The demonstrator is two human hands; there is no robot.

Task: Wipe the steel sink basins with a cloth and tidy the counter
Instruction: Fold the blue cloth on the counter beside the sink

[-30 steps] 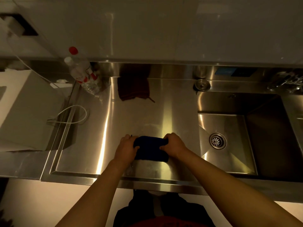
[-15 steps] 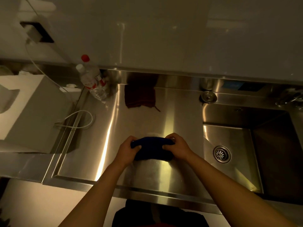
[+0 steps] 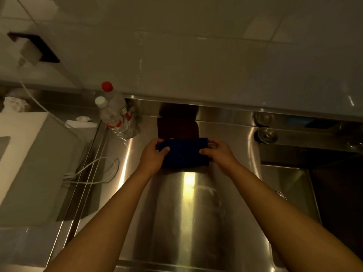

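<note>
The blue cloth point(image 3: 184, 153) lay folded on the flat steel drainboard point(image 3: 176, 222), far across it and close to the back wall, with its long axis running left to right across the person's view. The left hand point(image 3: 154, 157) gripped the cloth's left end, thumb on top and fingers curled over the far edge; the right hand point(image 3: 218, 153) gripped the right end in the same manner. The hands were therefore set apart by the length of the cloth, both clamped on it, and both arms were extended forward about equally, so neither hand was clearly nearer. A dark red cloth point(image 3: 177, 128) lay just beyond the blue one, against the back upstand, and the far edge of the blue cloth touched or slightly overlapped it; which of the two could not be determined. The sink basin point(image 3: 290, 185) lay to the right of the hands and nearer the person, with its drain point(image 3: 280, 194) mostly hidden behind the right forearm. Two plastic bottles point(image 3: 115, 116) stood at the back left corner, and a white cable point(image 3: 94, 171) lay looped to the left of the drainboard. Judged from this layout, a pull straight back toward the body would sweep the drainboard lengthwise with the cloth held broadside, while reaching the basin would require carrying the cloth rightward.
</note>
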